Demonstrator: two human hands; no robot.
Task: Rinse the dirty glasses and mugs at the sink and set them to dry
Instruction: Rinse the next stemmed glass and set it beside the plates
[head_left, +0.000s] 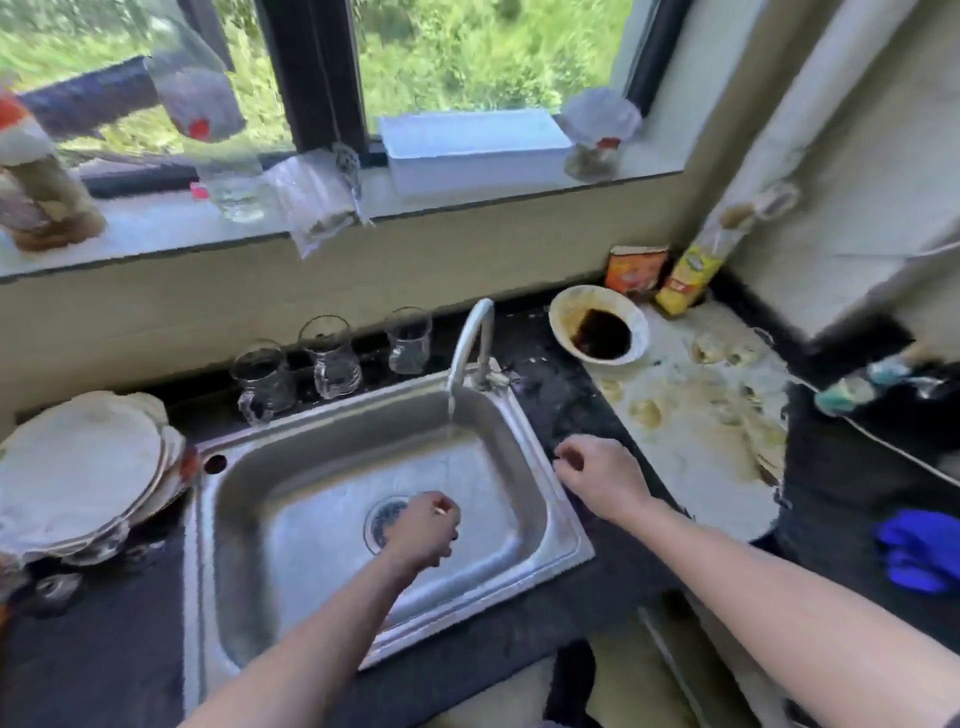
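Three clear glass mugs stand on the dark counter behind the steel sink (563, 525): one at the left (263, 379), one in the middle (332, 358), one nearest the tap (409, 340). Water runs from the curved tap (470, 343) into the basin. My left hand (423, 530) hovers over the drain (382, 522) with fingers curled, holding nothing that I can make out. My right hand (597, 475) sits at the sink's right rim, fingers loosely curled and empty. Neither hand touches a mug.
A stack of dirty plates (83, 467) sits left of the sink. A soiled bowl (597, 325) and a messy white board (701, 415) lie to the right, with blue gloves (917, 551) further right. Bottles, bags and a white box (475, 150) line the windowsill.
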